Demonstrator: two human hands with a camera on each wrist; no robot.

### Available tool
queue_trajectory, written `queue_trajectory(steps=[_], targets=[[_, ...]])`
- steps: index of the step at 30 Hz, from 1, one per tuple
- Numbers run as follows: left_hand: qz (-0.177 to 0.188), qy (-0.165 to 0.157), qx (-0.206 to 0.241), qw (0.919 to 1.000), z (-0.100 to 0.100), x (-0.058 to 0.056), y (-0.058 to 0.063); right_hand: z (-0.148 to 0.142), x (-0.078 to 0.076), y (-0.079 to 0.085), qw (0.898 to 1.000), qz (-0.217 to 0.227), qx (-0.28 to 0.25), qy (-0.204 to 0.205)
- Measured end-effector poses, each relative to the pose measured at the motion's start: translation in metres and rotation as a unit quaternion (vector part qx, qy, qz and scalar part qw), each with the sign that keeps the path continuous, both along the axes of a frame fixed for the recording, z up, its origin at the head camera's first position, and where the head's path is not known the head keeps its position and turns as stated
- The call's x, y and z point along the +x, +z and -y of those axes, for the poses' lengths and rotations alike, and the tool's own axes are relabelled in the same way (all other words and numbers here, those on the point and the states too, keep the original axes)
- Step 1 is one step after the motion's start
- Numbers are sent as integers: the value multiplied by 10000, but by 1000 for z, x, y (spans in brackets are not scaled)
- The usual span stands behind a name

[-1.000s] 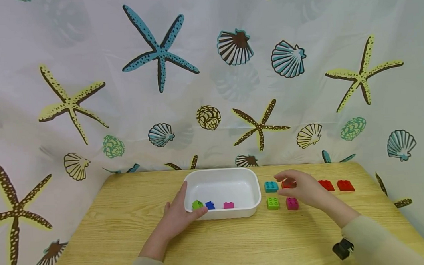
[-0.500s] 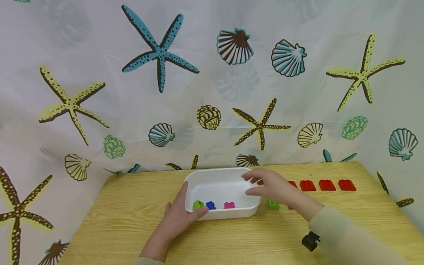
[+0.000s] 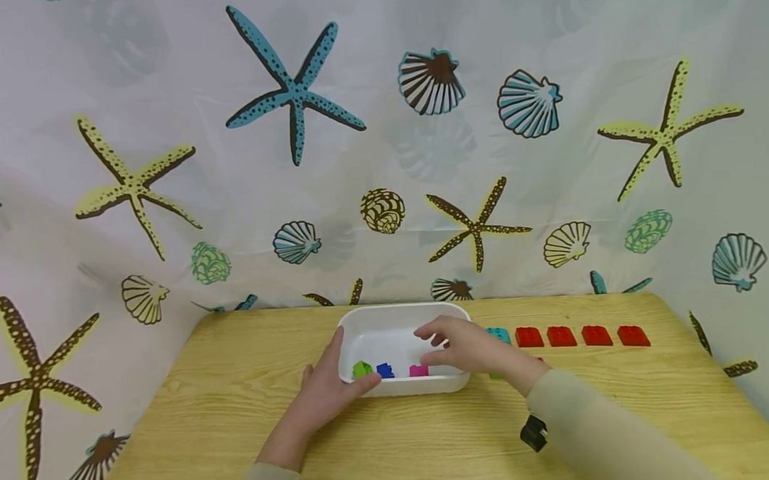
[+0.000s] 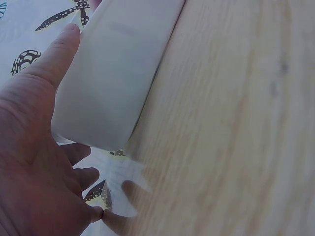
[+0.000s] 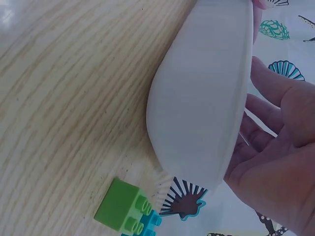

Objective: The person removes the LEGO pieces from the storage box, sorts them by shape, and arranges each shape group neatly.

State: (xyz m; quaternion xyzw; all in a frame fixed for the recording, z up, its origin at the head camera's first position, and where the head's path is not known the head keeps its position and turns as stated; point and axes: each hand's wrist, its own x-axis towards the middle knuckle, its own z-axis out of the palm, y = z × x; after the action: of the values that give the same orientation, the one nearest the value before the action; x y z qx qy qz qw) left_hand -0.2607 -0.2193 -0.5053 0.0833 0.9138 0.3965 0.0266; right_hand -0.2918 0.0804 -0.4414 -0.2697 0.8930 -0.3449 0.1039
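A white plastic bin (image 3: 405, 388) sits on the table. Inside it, near the front wall, lie a lime green brick (image 3: 361, 369), a blue brick (image 3: 385, 371) and a pink brick (image 3: 419, 371). My left hand (image 3: 323, 388) holds the bin's left front corner, thumb over the front rim and fingers along the end. Over the bin's right end reaches my right hand (image 3: 462, 345), thumb and fingers apart with nothing seen between them. Its thumb tip is close to the pink brick. In the right wrist view, the bin's wall (image 5: 202, 98) hides the bricks inside.
Right of the bin, a teal brick (image 3: 499, 334) and a green brick (image 5: 118, 206) stand on the table, partly covered by my right arm. A row of several red bricks (image 3: 596, 336) extends to the right. A curtain (image 3: 379, 139) with starfish and shells hangs behind the table (image 3: 233, 349).
My right hand has moved left from above the bricks on the table to over the bin, then farther in toward the pink brick. The left hand stays at the bin's corner.
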Motion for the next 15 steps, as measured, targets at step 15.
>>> queue_trajectory(steps=[15], targets=[[-8, -14, -27, 10000, 0, 0, -1, 18, -5, -5, 9968, 360, 678, -210]])
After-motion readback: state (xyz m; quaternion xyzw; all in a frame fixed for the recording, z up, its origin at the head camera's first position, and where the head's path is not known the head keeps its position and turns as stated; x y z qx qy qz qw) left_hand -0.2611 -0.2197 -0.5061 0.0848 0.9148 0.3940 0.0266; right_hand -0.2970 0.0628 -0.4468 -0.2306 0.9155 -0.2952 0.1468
